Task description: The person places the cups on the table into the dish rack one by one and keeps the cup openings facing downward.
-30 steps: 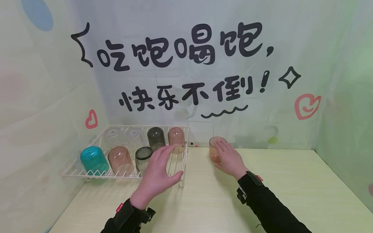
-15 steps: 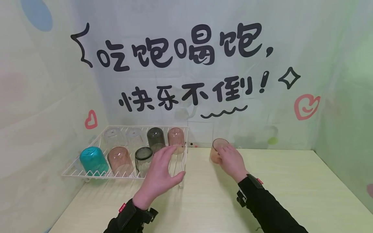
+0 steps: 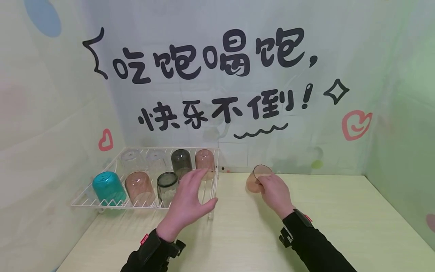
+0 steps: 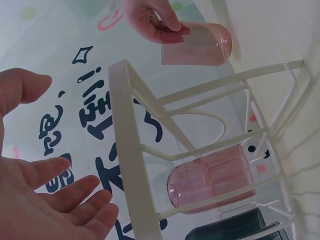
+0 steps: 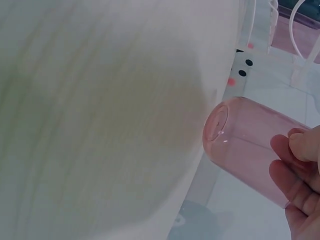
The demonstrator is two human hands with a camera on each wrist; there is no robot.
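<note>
My right hand [image 3: 276, 192] pinches the rim of a pink see-through drinking glass [image 3: 252, 184] between thumb and fingers. The glass tilts, its mouth toward the hand; in the right wrist view its rounded base [image 5: 218, 125] points away from the fingers [image 5: 287, 180]. To the left, my left hand [image 3: 185, 206] is held with spread fingers and thumb at the right front of a white wire rack [image 4: 127, 150], with nothing in its grasp. From the head camera it partly covers the rack and a grey glass [image 3: 166, 189].
Several glasses stand in the rack, among them a teal one [image 3: 108, 189], a brownish-pink one [image 3: 140, 189], a dark grey one [image 3: 181, 162] and a pink one [image 3: 205, 160]. Behind the pale tabletop [image 3: 340, 204] hangs a printed cloth backdrop [image 3: 190, 22].
My right hand has gone from straighter fingers on the upright glass to a pinch at its rim, tipping it and drawing it slightly right. The left hand has barely moved.
</note>
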